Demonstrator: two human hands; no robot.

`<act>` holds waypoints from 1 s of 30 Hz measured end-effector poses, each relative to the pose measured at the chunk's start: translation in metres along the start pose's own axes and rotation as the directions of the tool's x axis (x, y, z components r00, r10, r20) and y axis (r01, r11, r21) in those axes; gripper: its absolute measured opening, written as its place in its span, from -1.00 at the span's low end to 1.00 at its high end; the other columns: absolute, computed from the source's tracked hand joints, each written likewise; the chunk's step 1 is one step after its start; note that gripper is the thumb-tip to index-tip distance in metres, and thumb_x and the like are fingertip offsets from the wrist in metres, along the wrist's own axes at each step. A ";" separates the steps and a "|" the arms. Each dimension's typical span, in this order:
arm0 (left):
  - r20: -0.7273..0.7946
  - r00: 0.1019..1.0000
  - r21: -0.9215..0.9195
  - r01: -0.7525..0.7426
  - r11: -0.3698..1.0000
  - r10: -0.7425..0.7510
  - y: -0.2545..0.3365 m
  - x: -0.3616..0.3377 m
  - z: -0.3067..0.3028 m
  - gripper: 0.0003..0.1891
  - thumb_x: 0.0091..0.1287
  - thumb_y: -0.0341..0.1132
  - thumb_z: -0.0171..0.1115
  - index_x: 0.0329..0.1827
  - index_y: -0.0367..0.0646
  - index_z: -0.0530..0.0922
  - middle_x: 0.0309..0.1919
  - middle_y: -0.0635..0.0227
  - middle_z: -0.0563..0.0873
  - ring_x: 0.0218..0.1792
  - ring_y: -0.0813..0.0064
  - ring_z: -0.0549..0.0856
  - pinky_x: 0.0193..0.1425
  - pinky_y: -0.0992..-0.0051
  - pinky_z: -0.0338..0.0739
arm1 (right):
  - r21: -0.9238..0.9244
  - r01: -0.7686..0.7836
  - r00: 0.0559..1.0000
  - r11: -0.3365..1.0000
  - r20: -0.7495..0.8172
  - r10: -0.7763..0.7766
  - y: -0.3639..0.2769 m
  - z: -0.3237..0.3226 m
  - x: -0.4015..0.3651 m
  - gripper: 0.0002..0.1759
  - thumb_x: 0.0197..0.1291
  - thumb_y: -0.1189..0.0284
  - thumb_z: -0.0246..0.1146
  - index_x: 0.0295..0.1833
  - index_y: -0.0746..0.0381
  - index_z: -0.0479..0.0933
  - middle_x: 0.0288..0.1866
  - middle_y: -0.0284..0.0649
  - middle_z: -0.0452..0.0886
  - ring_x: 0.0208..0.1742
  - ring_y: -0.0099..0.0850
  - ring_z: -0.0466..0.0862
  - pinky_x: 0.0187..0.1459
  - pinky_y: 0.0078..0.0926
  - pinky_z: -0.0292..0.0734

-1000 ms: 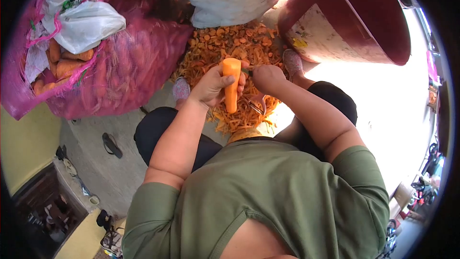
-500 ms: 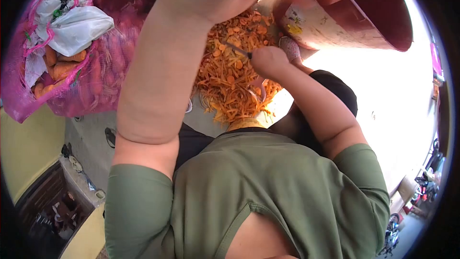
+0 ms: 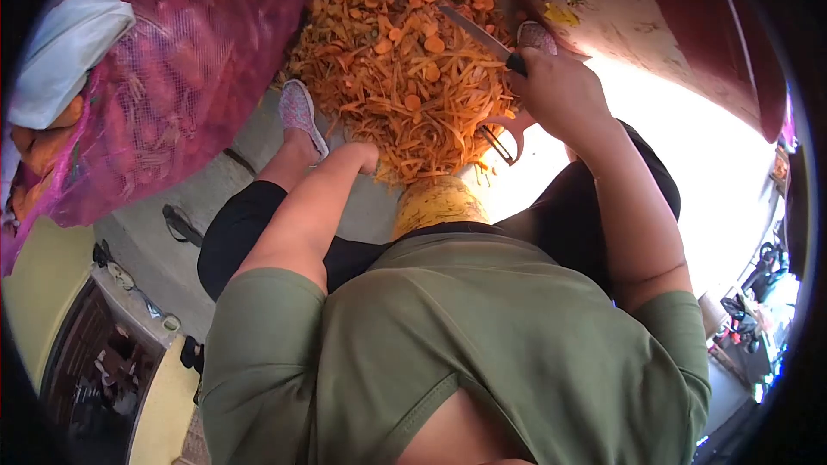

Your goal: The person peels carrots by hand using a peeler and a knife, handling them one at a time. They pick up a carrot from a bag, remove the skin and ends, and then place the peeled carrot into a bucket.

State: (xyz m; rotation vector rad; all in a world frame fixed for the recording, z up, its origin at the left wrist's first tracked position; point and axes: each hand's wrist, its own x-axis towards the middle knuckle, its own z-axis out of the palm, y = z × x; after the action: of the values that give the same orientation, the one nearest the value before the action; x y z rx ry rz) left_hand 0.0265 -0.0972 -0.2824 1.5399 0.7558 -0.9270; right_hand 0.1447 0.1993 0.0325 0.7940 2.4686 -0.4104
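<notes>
My right hand (image 3: 564, 95) is closed round the black handle of a knife (image 3: 475, 33), its blade pointing up and left over a heap of orange peelings and round slices (image 3: 413, 77). Just below that hand, a peeler with a pinkish handle (image 3: 517, 131) is at the heap's right edge. My left hand (image 3: 365, 157) is low at the heap's near left edge, beside my left shoe (image 3: 298, 110); its fingers are hidden from view. Between my legs, a yellow seat or container (image 3: 438, 203) shows at the heap's near end.
A pink mesh sack of carrots (image 3: 185, 77) fills the left side, with white cloth-like material (image 3: 69, 47) at its mouth. A large dark red bucket (image 3: 680, 26) stands at the upper right. A dark strap-like item (image 3: 181, 226) lies on the grey floor.
My left hand has come down from beside the bucket to the heap's near left edge. My right hand, still holding the knife, appears farther right. The view has shifted.
</notes>
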 end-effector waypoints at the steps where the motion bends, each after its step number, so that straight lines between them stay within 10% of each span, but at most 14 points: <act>1: 0.001 1.000 -0.089 0.020 0.996 -0.020 0.012 -0.025 -0.008 -0.77 0.15 -0.30 0.14 -0.23 -0.30 0.54 -0.27 0.14 0.62 -0.31 0.24 0.61 -0.31 0.30 0.50 | -0.056 0.122 0.992 0.991 -0.030 -0.124 0.001 -0.003 -0.004 -0.71 0.06 0.22 0.14 -0.29 0.25 0.45 -0.44 -0.10 0.57 -0.33 -0.19 0.60 -0.32 -0.28 0.49; 6: -0.118 0.974 -0.479 0.113 0.870 -0.191 0.003 -0.007 0.014 -0.75 0.11 -0.28 0.18 -0.29 -0.32 0.57 -0.20 0.09 0.61 -0.24 0.20 0.60 -0.24 0.25 0.47 | -0.024 -0.009 0.998 1.000 0.058 0.010 -0.004 -0.009 -0.005 -0.73 0.13 0.24 0.09 -0.30 0.25 0.44 -0.50 -0.12 0.56 -0.38 -0.18 0.59 -0.36 -0.27 0.48; 8: -0.237 0.862 -0.790 0.098 0.606 -0.448 0.005 -0.044 -0.004 -0.75 0.09 -0.26 0.20 -0.29 -0.29 0.57 -0.20 0.08 0.61 -0.24 0.18 0.60 -0.23 0.26 0.46 | -0.022 -0.021 0.998 1.000 0.067 0.022 0.000 -0.010 -0.003 -0.73 0.14 0.24 0.09 -0.30 0.25 0.44 -0.50 -0.12 0.56 -0.39 -0.18 0.59 -0.37 -0.27 0.48; 11: -0.439 0.708 -0.799 -0.025 0.601 -0.553 -0.017 -0.137 -0.058 -0.79 0.06 -0.23 0.21 -0.36 -0.20 0.58 -0.31 0.13 0.63 -0.26 0.19 0.60 -0.17 0.31 0.46 | -0.022 -0.031 0.997 0.999 0.067 0.033 0.005 -0.010 0.000 -0.73 0.13 0.24 0.09 -0.31 0.26 0.44 -0.49 -0.11 0.57 -0.38 -0.18 0.60 -0.37 -0.27 0.48; 14: -0.646 0.256 -0.753 -0.065 0.654 -0.719 -0.025 -0.269 -0.096 -0.84 0.09 -0.30 0.22 -0.39 -0.23 0.55 -0.39 0.18 0.60 -0.28 0.32 0.59 -0.18 0.39 0.45 | -0.014 0.003 0.999 1.000 0.037 -0.002 0.007 -0.010 0.001 -0.73 0.13 0.25 0.09 -0.31 0.27 0.45 -0.48 -0.10 0.57 -0.37 -0.17 0.60 -0.35 -0.27 0.48; 17: -0.559 -0.541 -0.732 -0.034 0.681 -0.628 0.024 -0.411 -0.108 -0.86 0.11 -0.30 0.21 -0.31 -0.14 0.56 -0.29 0.28 0.62 -0.30 0.32 0.61 -0.21 0.41 0.47 | -0.001 0.032 0.999 0.999 0.009 -0.032 0.007 -0.009 -0.001 -0.72 0.12 0.25 0.09 -0.31 0.27 0.46 -0.47 -0.10 0.57 -0.36 -0.18 0.60 -0.33 -0.27 0.49; 18: -0.679 -0.727 -0.510 0.365 0.779 -0.104 -0.005 -0.454 -0.080 -0.83 0.10 -0.32 0.23 -0.28 -0.19 0.56 -0.36 0.32 0.64 -0.37 0.36 0.62 -0.23 0.45 0.47 | 0.004 0.047 0.999 0.999 -0.010 -0.047 0.006 -0.008 -0.001 -0.72 0.12 0.25 0.09 -0.31 0.28 0.46 -0.47 -0.10 0.58 -0.36 -0.18 0.60 -0.33 -0.27 0.49; 21: -0.714 -0.665 -0.683 0.731 -0.007 0.222 -0.043 -0.597 0.009 -0.75 0.12 -0.22 0.15 -0.33 -0.25 0.60 -0.37 0.12 0.66 -0.34 0.19 0.64 -0.26 0.33 0.50 | -0.003 0.072 0.997 0.997 -0.034 -0.072 0.005 -0.004 0.000 -0.71 0.10 0.24 0.10 -0.32 0.28 0.46 -0.45 -0.10 0.58 -0.35 -0.18 0.61 -0.31 -0.28 0.49; 23: -0.627 -0.776 -0.744 0.574 -0.342 0.063 -0.068 -0.629 0.046 -0.67 0.13 -0.12 0.10 -0.28 -0.24 0.59 -0.26 0.06 0.64 -0.25 0.14 0.63 -0.21 0.26 0.50 | -0.012 0.077 0.997 0.997 -0.023 -0.077 0.005 -0.003 0.001 -0.71 0.10 0.24 0.10 -0.33 0.29 0.47 -0.44 -0.10 0.58 -0.34 -0.19 0.61 -0.31 -0.28 0.49; 24: -0.349 -0.931 -0.783 0.351 -0.514 -0.105 -0.084 -0.612 0.061 -0.58 0.15 0.00 0.08 -0.25 -0.21 0.60 -0.22 0.13 0.64 -0.18 0.17 0.62 -0.11 0.29 0.49 | -0.017 0.079 0.997 0.997 -0.013 -0.080 0.005 -0.003 0.002 -0.71 0.09 0.25 0.10 -0.33 0.29 0.47 -0.44 -0.10 0.58 -0.34 -0.19 0.61 -0.32 -0.29 0.49; 25: -0.348 -0.697 -0.414 0.714 -0.564 -0.626 -0.146 -0.622 0.109 -0.52 0.14 0.04 0.04 -0.13 -0.22 0.53 -0.08 0.09 0.56 -0.07 0.13 0.56 -0.05 0.22 0.45 | -0.023 0.082 0.997 0.996 -0.002 -0.083 0.004 -0.004 0.002 -0.71 0.09 0.25 0.11 -0.34 0.29 0.48 -0.43 -0.09 0.58 -0.34 -0.19 0.62 -0.32 -0.29 0.49; 27: -0.395 -0.577 -0.564 0.767 -0.307 -0.715 -0.173 -0.596 0.144 -0.44 0.14 0.04 0.00 0.06 -0.23 0.40 0.09 0.01 0.42 0.07 0.07 0.46 0.05 0.12 0.38 | -0.016 0.099 0.995 0.995 -0.016 -0.100 0.004 -0.003 0.002 -0.73 0.07 0.27 0.11 -0.34 0.29 0.49 -0.43 -0.10 0.59 -0.33 -0.20 0.62 -0.32 -0.30 0.51; 28: -0.421 -0.848 -0.896 0.443 0.006 -0.323 -0.138 -0.565 0.120 -0.43 0.14 0.00 0.00 0.12 -0.23 0.34 0.14 -0.02 0.37 0.11 0.05 0.42 0.07 0.10 0.35 | -0.014 0.107 0.994 0.994 -0.024 -0.107 0.004 -0.003 0.003 -0.74 0.06 0.28 0.11 -0.34 0.29 0.49 -0.43 -0.10 0.59 -0.33 -0.21 0.62 -0.32 -0.31 0.51; 30: -0.347 -0.836 -0.846 0.475 -0.242 -0.425 -0.090 -0.564 0.070 -0.45 0.15 -0.03 -0.01 0.12 -0.21 0.33 0.09 -0.05 0.41 0.09 0.02 0.43 0.09 0.12 0.35 | -0.034 0.110 0.994 0.993 0.022 -0.109 0.003 -0.003 0.010 -0.77 0.04 0.32 0.11 -0.36 0.29 0.51 -0.42 -0.12 0.59 -0.32 -0.21 0.62 -0.31 -0.33 0.52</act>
State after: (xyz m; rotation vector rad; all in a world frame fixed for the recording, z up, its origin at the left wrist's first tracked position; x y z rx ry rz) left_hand -0.3352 -0.1387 0.1629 0.6567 3.6835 -0.8371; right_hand 0.1384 0.2071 0.0286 0.6387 2.5011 -0.4113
